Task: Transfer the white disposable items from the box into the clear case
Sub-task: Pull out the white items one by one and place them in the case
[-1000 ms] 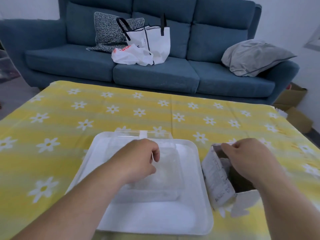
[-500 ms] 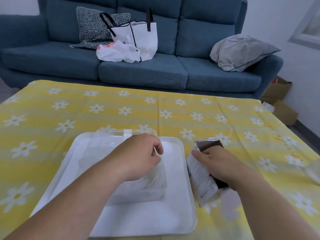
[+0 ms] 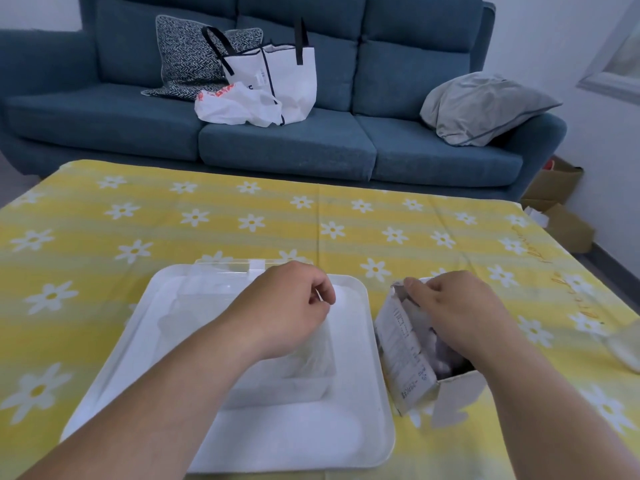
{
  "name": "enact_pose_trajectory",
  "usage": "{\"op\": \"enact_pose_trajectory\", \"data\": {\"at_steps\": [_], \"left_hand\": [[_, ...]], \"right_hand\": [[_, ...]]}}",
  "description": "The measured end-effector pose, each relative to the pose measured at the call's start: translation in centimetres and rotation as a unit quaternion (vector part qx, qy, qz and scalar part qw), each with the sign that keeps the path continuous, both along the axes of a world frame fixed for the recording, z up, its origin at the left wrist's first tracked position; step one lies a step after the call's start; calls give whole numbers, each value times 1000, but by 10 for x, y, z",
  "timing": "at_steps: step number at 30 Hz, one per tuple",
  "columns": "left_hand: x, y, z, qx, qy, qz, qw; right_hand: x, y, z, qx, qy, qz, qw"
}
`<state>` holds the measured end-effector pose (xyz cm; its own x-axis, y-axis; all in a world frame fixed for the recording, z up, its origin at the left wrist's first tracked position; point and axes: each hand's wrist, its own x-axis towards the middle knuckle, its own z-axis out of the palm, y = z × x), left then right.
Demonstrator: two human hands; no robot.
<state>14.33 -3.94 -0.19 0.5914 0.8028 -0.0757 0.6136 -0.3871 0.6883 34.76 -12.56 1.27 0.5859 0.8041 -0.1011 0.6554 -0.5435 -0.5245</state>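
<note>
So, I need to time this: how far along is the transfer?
Some white items seem to lie in the clear case. The left hand hovers curled over it. The right hand reaches into the box, where more show. So it is partway done.

On the counter [image 3: 207,220]: tray [image 3: 311,438] and box [image 3: 405,358]
The clear case [image 3: 277,386] sits in the tray; the box stands just right of it; sofa [image 3: 287,143] behind.

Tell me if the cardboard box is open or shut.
Open: the box has its top flaps apart, and the right hand reaches inside.
</note>
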Motion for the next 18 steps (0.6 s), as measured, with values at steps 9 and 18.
{"op": "enact_pose_trajectory", "data": {"at_steps": [9,18], "left_hand": [[5,-5,3,-26,-64,5,998],[8,-8,6,-55,-102,6,993]], "right_hand": [[10,-15,18,143,15,-35,989],[9,-17,27,276,13,-20,961]]}}
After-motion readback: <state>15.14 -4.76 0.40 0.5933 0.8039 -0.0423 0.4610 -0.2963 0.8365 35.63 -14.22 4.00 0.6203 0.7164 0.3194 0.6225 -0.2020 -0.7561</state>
